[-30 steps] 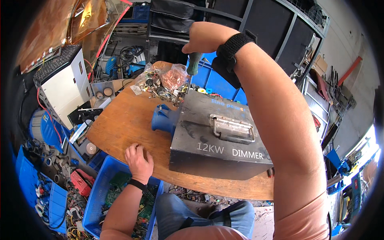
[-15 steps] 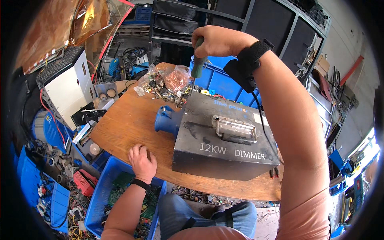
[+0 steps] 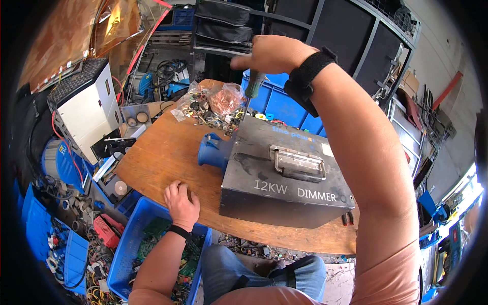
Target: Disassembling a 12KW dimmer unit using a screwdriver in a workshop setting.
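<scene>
A black metal dimmer box [image 3: 254,175], with a metal carrying handle [image 3: 300,163] on its top, lies on the wooden table. Over its far left corner, my right hand [image 3: 277,55] grips a screwdriver [image 3: 253,86] by the upper end of its green handle, the thumb sticking out to the left. The screwdriver stands upright, its thin shaft reaching down to the box's corner. A blue round socket [image 3: 211,150] juts from the box's left side. My left hand [image 3: 182,204] lies on the near left table edge, holding nothing, fingers loosely spread and slightly bent.
Bagged copper wire [image 3: 225,101] and loose small parts sit at the table's far end. A blue basket of circuit boards [image 3: 119,264] stands below my left arm. Red-handled pliers [image 3: 347,219] lie beside the box's near right corner. Behind it is a blue crate [image 3: 284,99].
My right hand has turned on the screwdriver handle, its thumb now swung out to the left. The cable by my right wrist has gone out of sight. My left hand stays put.
</scene>
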`<state>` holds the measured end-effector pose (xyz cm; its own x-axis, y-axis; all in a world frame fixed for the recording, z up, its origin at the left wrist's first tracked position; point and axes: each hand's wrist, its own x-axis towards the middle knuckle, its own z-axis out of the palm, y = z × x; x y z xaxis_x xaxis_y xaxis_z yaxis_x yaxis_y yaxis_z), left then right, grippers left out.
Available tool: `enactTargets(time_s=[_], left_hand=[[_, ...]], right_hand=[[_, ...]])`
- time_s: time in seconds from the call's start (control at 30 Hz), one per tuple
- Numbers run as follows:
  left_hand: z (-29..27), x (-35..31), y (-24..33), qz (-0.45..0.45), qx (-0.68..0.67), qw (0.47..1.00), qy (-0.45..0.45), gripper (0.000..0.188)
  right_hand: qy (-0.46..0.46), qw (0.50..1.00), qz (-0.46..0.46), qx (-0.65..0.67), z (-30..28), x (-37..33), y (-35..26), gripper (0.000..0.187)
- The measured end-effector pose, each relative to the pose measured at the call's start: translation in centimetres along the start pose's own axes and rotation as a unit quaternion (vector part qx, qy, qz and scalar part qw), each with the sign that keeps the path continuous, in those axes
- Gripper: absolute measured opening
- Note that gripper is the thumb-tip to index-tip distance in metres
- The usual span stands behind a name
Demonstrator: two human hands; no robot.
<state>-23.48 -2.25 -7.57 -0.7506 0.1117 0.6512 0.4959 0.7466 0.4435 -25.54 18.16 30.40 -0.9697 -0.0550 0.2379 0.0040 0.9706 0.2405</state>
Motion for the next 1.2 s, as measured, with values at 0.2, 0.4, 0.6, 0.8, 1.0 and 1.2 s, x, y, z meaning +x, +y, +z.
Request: enactTargets(time_s=[0.2, 0.4, 0.6, 0.8, 1.0, 1.2], left_hand=[[-0.2, 0.2, 0.5, 0.0, 0.002, 1.0, -0.001, 0.026], [-0.2, 0.1, 0.3, 0.002, -0.002, 1.0, 0.004, 0.025], [-0.2, 0.1, 0.4, 0.005, 0.001, 1.0, 0.001, 0.026], [-0.2, 0.0, 0.2, -0.004, 0.0, 1.0, 0.004, 0.025], [-0.5, 0.2, 0.4, -0.012, -0.011, 1.0, 0.001, 0.024], [-0.6, 0.3, 0.1, -0.019, -0.021, 1.0, -0.001, 0.023]], right_hand=[[-0.057, 0.996, -0.041, 0.051, -0.7, -0.7, 0.7, 0.05], [-0.025, 0.999, -0.017, 0.015, -0.2, 0.0, 0.6, 0.051], [0.032, 0.999, -0.033, 0.022, 0.5, -0.3, 0.5, 0.05], [-0.051, 0.995, -0.075, 0.051, -1.0, -1.2, 0.4, 0.071], [-0.037, 0.999, -0.027, 0.022, -0.2, 0.3, 1.7, 0.058], [0.058, 0.993, -0.067, 0.077, 0.5, -0.8, 0.8, 0.056]])
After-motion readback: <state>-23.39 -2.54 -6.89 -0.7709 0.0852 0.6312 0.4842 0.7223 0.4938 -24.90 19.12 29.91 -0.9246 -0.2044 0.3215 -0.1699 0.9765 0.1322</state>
